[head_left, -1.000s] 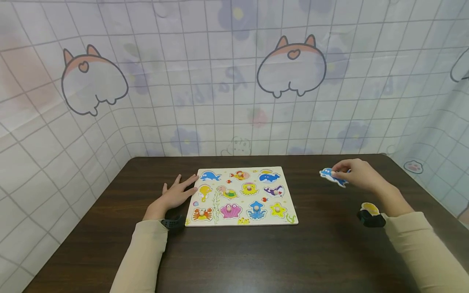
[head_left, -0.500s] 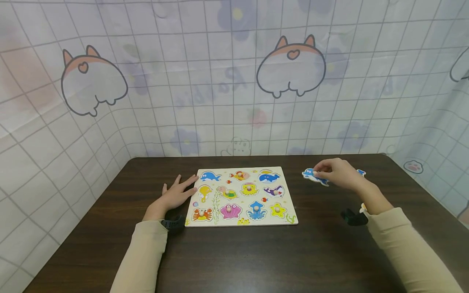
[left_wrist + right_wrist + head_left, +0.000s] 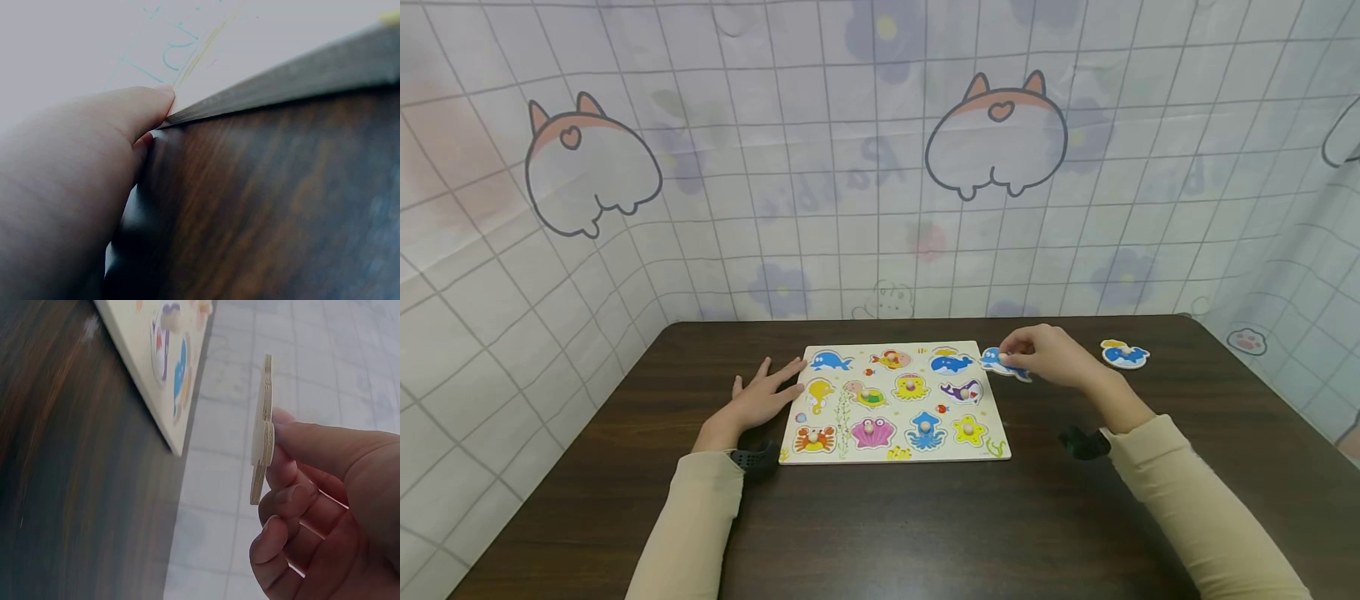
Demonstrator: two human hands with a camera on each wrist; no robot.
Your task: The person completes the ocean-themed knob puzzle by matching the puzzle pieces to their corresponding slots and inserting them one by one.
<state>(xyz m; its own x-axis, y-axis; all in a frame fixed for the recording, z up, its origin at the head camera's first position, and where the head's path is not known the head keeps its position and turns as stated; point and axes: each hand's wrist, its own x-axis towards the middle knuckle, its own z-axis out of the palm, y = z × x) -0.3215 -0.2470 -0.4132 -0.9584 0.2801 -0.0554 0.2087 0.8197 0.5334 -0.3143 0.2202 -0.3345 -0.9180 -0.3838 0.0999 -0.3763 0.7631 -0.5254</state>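
Note:
My right hand [image 3: 1048, 354] pinches a blue dolphin puzzle piece [image 3: 991, 360] between thumb and fingers, just off the upper right edge of a cream puzzle board [image 3: 898, 415]. Edge-on in the right wrist view, the wooden piece [image 3: 265, 431] is held clear of the table. My left hand [image 3: 756, 406] lies with fingers spread, fingertips touching the board's left edge. In the left wrist view, a digit rests at the board's edge. Sea-animal pictures cover the board; several carry round knobs, while no knob shows on the dolphin, seahorse and whale places.
A blue whale piece with a yellow top [image 3: 1124, 355] lies on the dark wooden table [image 3: 887, 533], right of my right hand. A patterned, gridded curtain [image 3: 820, 225] stands behind the table and along both sides.
My right hand has carried the dolphin piece leftward from the right side of the table to the board's edge. The whale piece has come into view behind it. My left hand stays put.

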